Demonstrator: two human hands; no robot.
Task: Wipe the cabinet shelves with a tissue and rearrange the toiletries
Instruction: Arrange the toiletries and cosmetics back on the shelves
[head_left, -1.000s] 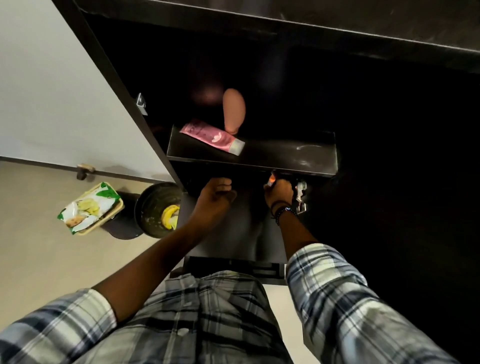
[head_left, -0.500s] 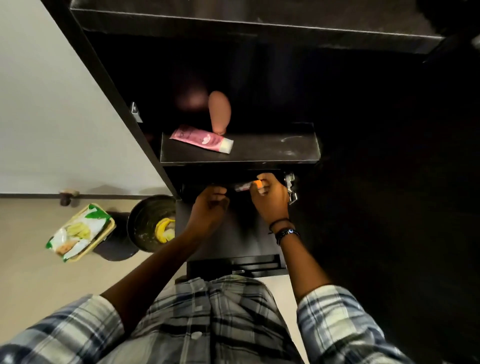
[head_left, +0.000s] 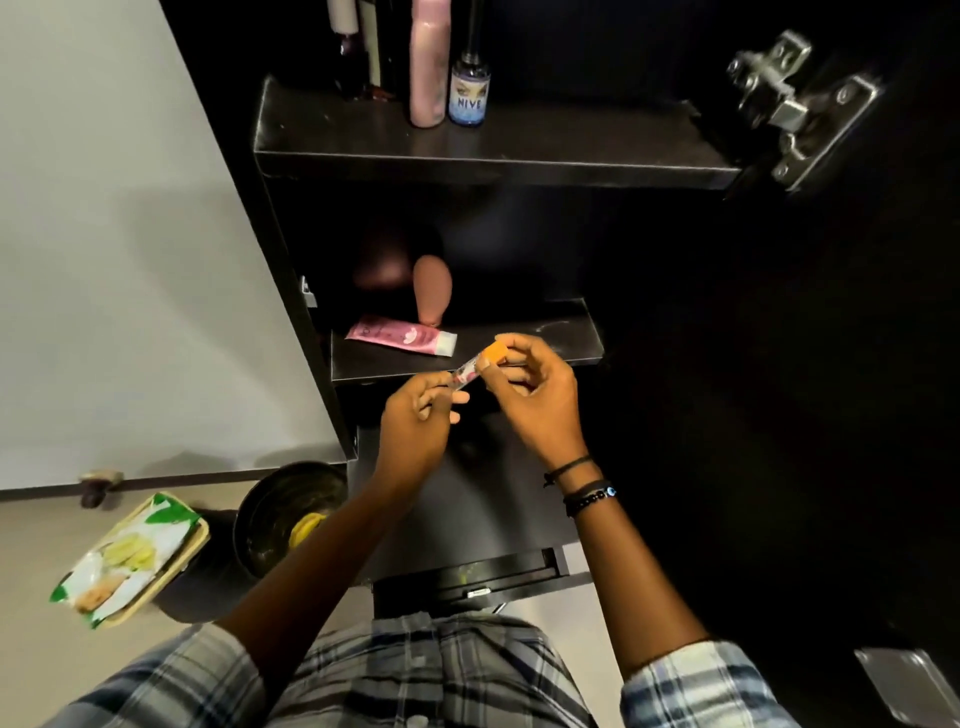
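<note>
Both hands have risen out of the dark recess under the lower shelf (head_left: 566, 340) and now meet in front of its front edge, and an upper shelf (head_left: 571, 148) has come into view at 12 o'clock. Head view: right hand (head_left: 535, 395) pinches the orange cap end of a small slim tube (head_left: 475, 366) between thumb and fingertips; left hand (head_left: 415, 426) pinches the opposite end, its other fingers loosely curled. On the matte black lower shelf, at 10 o'clock of the hands, lies a flat pink tube (head_left: 400, 336) with a white cap, and behind it stands a smooth pink teardrop sponge (head_left: 432, 291). The shelf's right half is bare, with faint pale smears. On the upper shelf stand a tall pink bottle (head_left: 429, 67) and a small blue-labelled bottle (head_left: 469, 93), touching. A steel hinge (head_left: 789, 104) sits at 2 o'clock.
</note>
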